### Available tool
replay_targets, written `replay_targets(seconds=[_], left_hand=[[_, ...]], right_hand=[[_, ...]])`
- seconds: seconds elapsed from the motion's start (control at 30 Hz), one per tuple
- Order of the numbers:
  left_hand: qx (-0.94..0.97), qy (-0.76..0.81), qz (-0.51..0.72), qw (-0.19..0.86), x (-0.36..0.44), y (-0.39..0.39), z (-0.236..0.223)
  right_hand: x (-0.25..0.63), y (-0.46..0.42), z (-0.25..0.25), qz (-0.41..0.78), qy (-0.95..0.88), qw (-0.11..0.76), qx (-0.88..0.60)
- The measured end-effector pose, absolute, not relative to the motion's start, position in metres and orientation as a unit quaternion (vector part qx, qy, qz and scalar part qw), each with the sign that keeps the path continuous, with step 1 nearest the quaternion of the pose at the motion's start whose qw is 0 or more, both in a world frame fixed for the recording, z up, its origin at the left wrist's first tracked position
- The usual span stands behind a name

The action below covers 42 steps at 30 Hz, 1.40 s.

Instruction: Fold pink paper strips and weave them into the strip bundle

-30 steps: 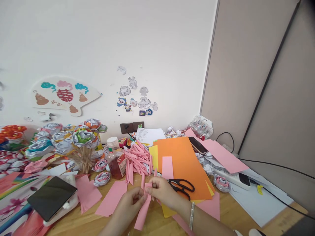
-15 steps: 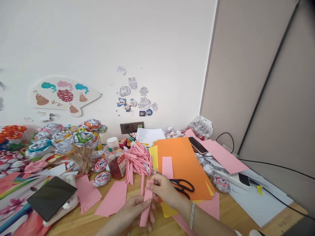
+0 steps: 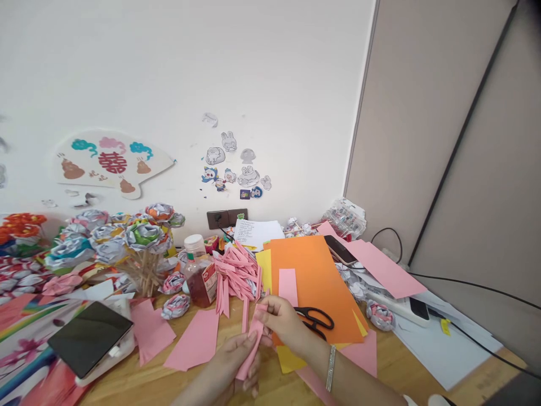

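A narrow folded strip of pink paper slants between my two hands above the wooden table. My left hand pinches its middle, thumb on top. Near the strip's upper end, my right hand grips it between thumb and fingers; some fingertips are hidden behind the paper. Just past my hands lies a heap of folded pink strips. Black-handled scissors rest beside my right wrist, partly covered by it, on orange paper. A small pink rectangle lies on that orange paper.
Left of my hands are pink sheets, a tablet, a bottle of dark red liquid and paper flowers on sticks. To the right are a phone, white paper, a paper rose and cables.
The strip has tilted and looks narrower now. My left hand has shifted up along it, with its thumb closer to my right hand. Other things on the table stay put.
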<state>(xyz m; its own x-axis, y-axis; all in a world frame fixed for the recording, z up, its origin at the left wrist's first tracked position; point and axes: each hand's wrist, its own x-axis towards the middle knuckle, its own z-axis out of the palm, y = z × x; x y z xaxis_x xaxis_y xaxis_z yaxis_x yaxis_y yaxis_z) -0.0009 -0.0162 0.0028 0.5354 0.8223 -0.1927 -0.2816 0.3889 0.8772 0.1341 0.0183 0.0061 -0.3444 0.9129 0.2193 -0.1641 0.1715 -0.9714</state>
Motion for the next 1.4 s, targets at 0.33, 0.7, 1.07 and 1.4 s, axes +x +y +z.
replay_targets(seconds=[0.33,0.7,1.07,1.4], left_hand=[[0.492,0.357,0.340,0.718,-0.006,-0.007,-0.006],[0.546,0.385,0.312,0.675,-0.007,-0.005,-0.008],[0.560,0.385,0.302,0.669,-0.007,-0.005,-0.010],[0.531,0.451,0.367,0.617,-0.004,-0.008,0.000]], right_hand=[[0.134,0.020,0.002,0.531,-0.607,0.480,-0.345],[0.137,0.028,-0.001,0.492,-0.603,0.509,-0.366],[0.136,0.028,-0.003,0.476,-0.607,0.508,-0.383],[0.132,0.025,0.004,0.435,-0.587,0.548,-0.407]])
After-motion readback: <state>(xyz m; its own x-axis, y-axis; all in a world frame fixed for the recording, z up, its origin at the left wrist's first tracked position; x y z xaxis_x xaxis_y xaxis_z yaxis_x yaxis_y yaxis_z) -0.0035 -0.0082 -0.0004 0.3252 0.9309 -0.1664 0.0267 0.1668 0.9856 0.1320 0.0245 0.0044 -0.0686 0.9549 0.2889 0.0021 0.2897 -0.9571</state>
